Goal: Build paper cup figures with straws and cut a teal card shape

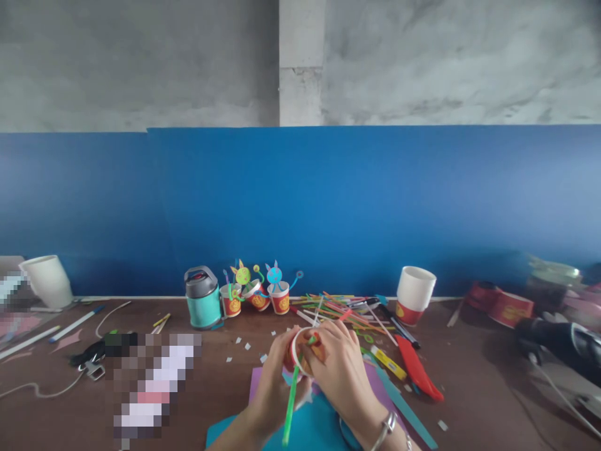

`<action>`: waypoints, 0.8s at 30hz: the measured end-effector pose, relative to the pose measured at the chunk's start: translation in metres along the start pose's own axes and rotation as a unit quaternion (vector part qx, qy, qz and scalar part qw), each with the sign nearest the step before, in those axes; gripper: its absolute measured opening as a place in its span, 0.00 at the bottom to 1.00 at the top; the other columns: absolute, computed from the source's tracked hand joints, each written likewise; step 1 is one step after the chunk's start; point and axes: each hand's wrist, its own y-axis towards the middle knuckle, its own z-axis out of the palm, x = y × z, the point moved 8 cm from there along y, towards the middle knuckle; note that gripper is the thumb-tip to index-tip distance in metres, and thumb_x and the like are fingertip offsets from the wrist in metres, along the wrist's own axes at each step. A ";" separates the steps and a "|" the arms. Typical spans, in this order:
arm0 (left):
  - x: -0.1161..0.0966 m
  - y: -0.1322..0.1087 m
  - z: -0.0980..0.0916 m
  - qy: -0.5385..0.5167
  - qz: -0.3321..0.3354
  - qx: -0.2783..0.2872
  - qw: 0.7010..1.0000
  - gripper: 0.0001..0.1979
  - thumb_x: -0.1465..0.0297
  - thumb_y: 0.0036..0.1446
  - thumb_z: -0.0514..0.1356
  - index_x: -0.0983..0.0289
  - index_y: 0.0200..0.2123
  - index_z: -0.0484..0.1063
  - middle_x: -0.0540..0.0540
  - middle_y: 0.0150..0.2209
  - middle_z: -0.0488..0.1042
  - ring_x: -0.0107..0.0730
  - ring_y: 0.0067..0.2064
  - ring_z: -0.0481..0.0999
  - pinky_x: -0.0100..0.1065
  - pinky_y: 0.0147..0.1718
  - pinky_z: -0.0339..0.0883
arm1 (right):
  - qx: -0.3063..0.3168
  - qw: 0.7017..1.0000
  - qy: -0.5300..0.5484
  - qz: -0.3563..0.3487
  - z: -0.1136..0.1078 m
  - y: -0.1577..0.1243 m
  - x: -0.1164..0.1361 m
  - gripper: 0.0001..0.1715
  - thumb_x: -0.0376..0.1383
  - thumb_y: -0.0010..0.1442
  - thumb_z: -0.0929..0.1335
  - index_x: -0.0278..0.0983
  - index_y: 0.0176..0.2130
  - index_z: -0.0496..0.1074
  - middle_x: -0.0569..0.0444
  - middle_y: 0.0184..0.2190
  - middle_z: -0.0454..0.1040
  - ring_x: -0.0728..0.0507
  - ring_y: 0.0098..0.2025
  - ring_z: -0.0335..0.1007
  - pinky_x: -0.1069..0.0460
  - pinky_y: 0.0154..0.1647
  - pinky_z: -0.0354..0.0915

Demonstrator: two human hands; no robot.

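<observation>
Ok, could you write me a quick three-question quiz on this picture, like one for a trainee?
1. True or false: in the picture, the turquoise container stands left of the three decorated cups.
2. What colour is the straw at the held cup? A) blue B) green C) red
3. Fill in: the bracelet is on the wrist of the ____ hand.

Key: 1. True. 2. B, green. 3. The right hand.

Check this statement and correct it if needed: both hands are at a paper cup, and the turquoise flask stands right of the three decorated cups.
One error: the head view shows the turquoise flask standing left of the three decorated cups. The left hand and right hand are indeed at a paper cup.
</observation>
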 end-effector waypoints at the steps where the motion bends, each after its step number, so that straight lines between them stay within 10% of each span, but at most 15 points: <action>1: -0.004 0.001 0.001 0.001 0.009 0.011 1.000 0.32 0.72 0.44 0.67 0.61 0.55 0.66 0.61 0.54 0.70 0.50 0.55 0.69 0.48 0.55 0.61 | -0.004 1.000 0.001 0.003 0.000 0.000 -0.001 0.03 0.34 0.56 0.70 0.39 0.29 0.74 0.53 0.30 0.73 0.40 0.38 0.66 0.47 0.39 0.58; 13: -0.005 0.013 0.001 -0.300 -0.189 0.077 0.932 0.34 0.63 0.48 0.68 0.61 0.57 0.63 0.63 0.50 0.74 0.52 0.52 0.71 0.44 0.47 0.66 | -0.100 0.984 0.147 0.019 -0.036 0.007 -0.016 0.12 0.38 0.62 0.61 0.37 0.42 0.71 0.48 0.36 0.75 0.43 0.36 0.71 0.51 0.36 0.67; 24: 0.010 0.011 -0.001 -0.359 -0.254 0.061 0.896 0.23 0.65 0.44 0.71 0.62 0.45 0.75 0.61 0.47 0.78 0.55 0.54 0.72 0.47 0.53 0.63 | 0.095 0.957 0.268 0.052 0.039 -0.003 -0.021 0.36 0.31 0.49 0.69 0.40 0.58 0.61 0.47 0.55 0.70 0.38 0.56 0.66 0.45 0.55 0.63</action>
